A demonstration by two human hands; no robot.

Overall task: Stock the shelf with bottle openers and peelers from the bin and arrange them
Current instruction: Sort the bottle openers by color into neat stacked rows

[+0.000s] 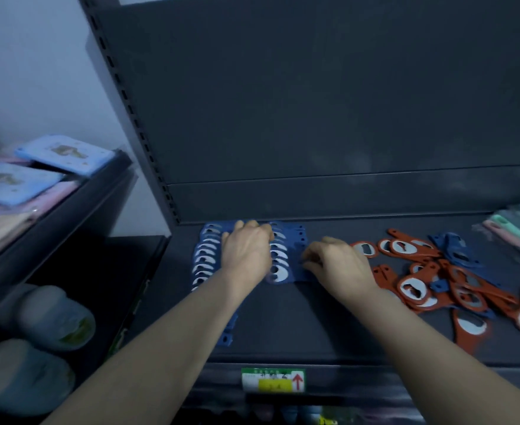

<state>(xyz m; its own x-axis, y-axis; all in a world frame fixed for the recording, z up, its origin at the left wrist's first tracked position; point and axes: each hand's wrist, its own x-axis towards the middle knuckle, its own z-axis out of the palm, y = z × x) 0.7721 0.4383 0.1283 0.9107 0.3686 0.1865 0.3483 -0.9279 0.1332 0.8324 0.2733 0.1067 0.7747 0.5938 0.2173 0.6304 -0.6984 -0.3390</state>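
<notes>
Blue bottle openers lie in two overlapping rows on the dark shelf point(314, 326): a left row point(205, 259) and a right row point(281, 259). My left hand point(246, 250) rests between the rows, fingers curled over their far ends. My right hand point(335, 262) touches the right edge of the right row, with its fingers bent against the blue handles. A loose heap of red bottle openers point(421, 280) with a few blue ones point(455, 250) mixed in lies to the right.
Pastel packaged items point(516, 231) sit at the far right of the shelf. A price label point(272, 380) is on the shelf's front edge. A neighbouring shelf at left holds blue flat packs point(65, 154), with round tubs point(56, 317) below.
</notes>
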